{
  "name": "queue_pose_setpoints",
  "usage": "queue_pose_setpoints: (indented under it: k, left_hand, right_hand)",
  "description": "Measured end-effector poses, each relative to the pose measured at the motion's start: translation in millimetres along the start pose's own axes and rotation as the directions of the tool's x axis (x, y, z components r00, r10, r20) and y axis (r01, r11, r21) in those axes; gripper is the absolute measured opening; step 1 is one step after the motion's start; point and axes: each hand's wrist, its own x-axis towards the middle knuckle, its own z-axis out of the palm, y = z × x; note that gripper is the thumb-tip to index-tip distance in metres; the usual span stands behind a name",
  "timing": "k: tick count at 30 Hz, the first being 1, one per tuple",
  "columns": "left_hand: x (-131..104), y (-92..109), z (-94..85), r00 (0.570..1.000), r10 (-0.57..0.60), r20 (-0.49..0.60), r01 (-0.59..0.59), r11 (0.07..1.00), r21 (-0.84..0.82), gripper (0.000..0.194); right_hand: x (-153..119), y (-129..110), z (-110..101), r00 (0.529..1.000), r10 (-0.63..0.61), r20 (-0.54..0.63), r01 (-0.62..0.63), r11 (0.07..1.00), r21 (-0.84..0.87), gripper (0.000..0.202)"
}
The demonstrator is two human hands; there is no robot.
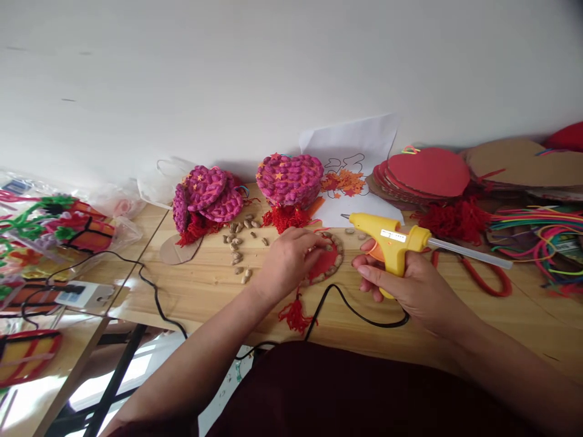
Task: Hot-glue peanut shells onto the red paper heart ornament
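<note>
The right hand (412, 285) has its fingers wrapped round the yellow glue gun (392, 244); the left hand (289, 258) is at the red shape (325, 261) edged with peanuts (338, 260), on the surface (204, 282). I cannot tell if the left fingers pinch anything.

readable text: none | glue gun (395, 258): white label (399, 236) on the side of its yellow body, dark print too small to read | socket box (98, 296): bluish patch (70, 296) near the plug (75, 289), too blurred to read | paper (348, 135): black outlines, partly covered by orange cutouts (345, 181), any meaning unclear
</note>
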Motion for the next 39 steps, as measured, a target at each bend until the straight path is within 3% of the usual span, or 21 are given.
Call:
queue_pose_setpoints:
  k: [5,13,15,17,19,21,23,24,27,29,31,34,37,39]
  left_hand:
    - [8.8,-13.0,9.5,0.998,0.060,0.031,-0.059,0.998,-0.014,0.010]
    - [10.7,-11.1,16.1,0.999,0.045,0.021,-0.044,0.998,-0.052,0.011]
    - [10.7,-8.8,11.6,1.000,0.008,0.019,-0.006,0.996,-0.093,0.011]
    - [7.9,-6.7,3.2,0.993,-0.117,0.013,0.117,0.968,-0.220,0.014]
    - [0.8,-5.8,-8.0,0.945,-0.322,0.061,0.313,0.834,-0.454,0.021]
    - [-10.4,-5.9,-19.4,0.858,-0.472,0.203,0.468,0.554,-0.688,0.030]
    - [-23.5,-5.1,-28.1,0.804,-0.496,0.329,0.507,0.283,-0.814,0.040]
    - [-29.7,-4.0,-30.8,0.792,-0.488,0.367,0.511,0.198,-0.837,0.044]
    - [-43.9,2.5,-31.4,0.789,-0.454,0.414,0.512,0.115,-0.851,0.046]
    - [-48.5,8.0,-26.8,0.800,-0.455,0.390,0.500,0.148,-0.853,0.043]
    - [-50.2,14.1,-20.3,0.809,-0.490,0.325,0.483,0.237,-0.843,0.040]
    - [-49.6,25.5,-10.3,0.847,-0.511,0.145,0.436,0.514,-0.738,0.034]
    - [-47.5,39.0,-2.2,0.943,-0.325,-0.068,0.250,0.830,-0.499,0.020]
    - [-45.9,46.4,2.3,0.982,-0.147,-0.117,0.094,0.924,-0.371,0.015]
  right_hand:
    - [-0.4,-2.0,0.3,1.000,0.000,0.025,0.000,1.000,-0.013,0.025]
    - [0.6,-3.5,1.5,0.999,0.026,0.036,-0.026,1.000,0.003,0.028]
    - [1.0,-2.9,0.7,0.999,0.029,0.039,-0.029,1.000,-0.002,0.028]
    - [1.3,-2.1,-0.2,0.999,0.034,0.033,-0.034,0.999,-0.008,0.029]
    - [1.3,-1.3,-1.0,0.999,0.033,0.017,-0.033,0.999,-0.005,0.030]
    - [0.7,-0.9,-1.3,1.000,0.022,0.008,-0.022,1.000,0.003,0.030]
    - [-0.3,-1.3,-1.0,1.000,0.011,0.014,-0.011,1.000,0.003,0.030]
    - [-0.9,-1.9,-0.6,1.000,0.006,0.020,-0.006,1.000,-0.003,0.030]
    - [-1.8,-4.0,1.1,1.000,0.001,0.024,0.000,0.999,-0.037,0.031]
    - [-1.6,-4.7,2.4,1.000,0.007,0.025,-0.006,0.998,-0.060,0.031]
    - [-1.2,-4.2,3.5,0.999,0.013,0.036,-0.011,0.998,-0.069,0.031]
    - [-1.9,-2.1,4.7,0.996,0.035,0.087,-0.031,0.998,-0.052,0.033]
    - [-4.3,0.0,5.5,0.985,0.062,0.162,-0.053,0.997,-0.058,0.028]
    - [-5.7,1.3,5.8,0.977,0.073,0.200,-0.060,0.996,-0.072,0.024]
